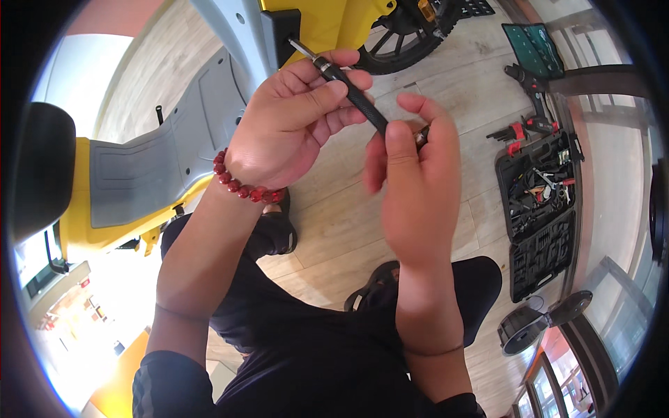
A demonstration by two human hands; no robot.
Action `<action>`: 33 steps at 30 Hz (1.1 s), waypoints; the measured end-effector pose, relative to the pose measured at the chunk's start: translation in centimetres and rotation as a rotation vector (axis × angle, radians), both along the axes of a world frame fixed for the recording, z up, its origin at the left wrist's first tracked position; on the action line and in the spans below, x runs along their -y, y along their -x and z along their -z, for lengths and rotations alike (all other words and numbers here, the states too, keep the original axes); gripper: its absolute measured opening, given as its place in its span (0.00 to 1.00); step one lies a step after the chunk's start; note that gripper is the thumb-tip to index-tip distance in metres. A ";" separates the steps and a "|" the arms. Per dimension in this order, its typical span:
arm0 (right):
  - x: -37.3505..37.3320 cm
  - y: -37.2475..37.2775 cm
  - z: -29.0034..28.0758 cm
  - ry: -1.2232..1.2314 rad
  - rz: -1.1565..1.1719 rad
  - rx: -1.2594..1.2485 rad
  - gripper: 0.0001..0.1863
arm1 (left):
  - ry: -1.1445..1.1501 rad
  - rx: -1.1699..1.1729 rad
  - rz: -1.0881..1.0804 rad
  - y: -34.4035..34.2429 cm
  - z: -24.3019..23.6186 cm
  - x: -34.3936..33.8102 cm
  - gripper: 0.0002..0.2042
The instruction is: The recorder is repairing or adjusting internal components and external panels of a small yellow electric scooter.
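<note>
My left hand, with a red bead bracelet at its wrist, is closed around a slim screwdriver with a black knurled barrel. Its metal shaft points up and left, and the tip overlaps a black block on the yellow and grey scooter; whether they touch I cannot tell. At the screwdriver's rear end, the thumb and fingers of my right hand are closed on it. A small dark piece with a metallic end shows between those fingers; whether it belongs to the screwdriver is unclear.
A black wheel stands beyond my hands. Along the right lie a green tool pouch, a cordless drill and an opened black tool case with assorted tools. A round black container sits nearer me on the wood-look floor.
</note>
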State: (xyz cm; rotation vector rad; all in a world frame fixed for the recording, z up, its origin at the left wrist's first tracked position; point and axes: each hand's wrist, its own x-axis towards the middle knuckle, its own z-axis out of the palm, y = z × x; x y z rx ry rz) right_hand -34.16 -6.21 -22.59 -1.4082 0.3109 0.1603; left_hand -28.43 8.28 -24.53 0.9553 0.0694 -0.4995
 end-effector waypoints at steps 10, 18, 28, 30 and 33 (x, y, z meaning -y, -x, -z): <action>-1.0 0.2 0.8 -0.583 0.251 -0.039 0.17 | 0.038 0.034 0.086 -0.3 0.2 -0.3 0.16; 0.3 -0.5 2.2 -0.279 -0.086 -0.019 0.18 | -0.006 -0.022 0.016 -0.2 0.4 -0.4 0.14; -1.7 -8.8 -0.5 0.468 -0.313 0.399 0.21 | -0.296 0.200 0.040 -0.2 1.0 0.3 0.13; -4.0 -9.0 -1.5 0.470 -0.469 0.225 0.24 | -0.463 0.303 0.061 -0.2 0.8 0.2 0.14; -5.8 -8.9 -1.0 0.862 -0.276 0.293 0.22 | -0.802 0.501 0.094 -0.1 0.7 0.2 0.14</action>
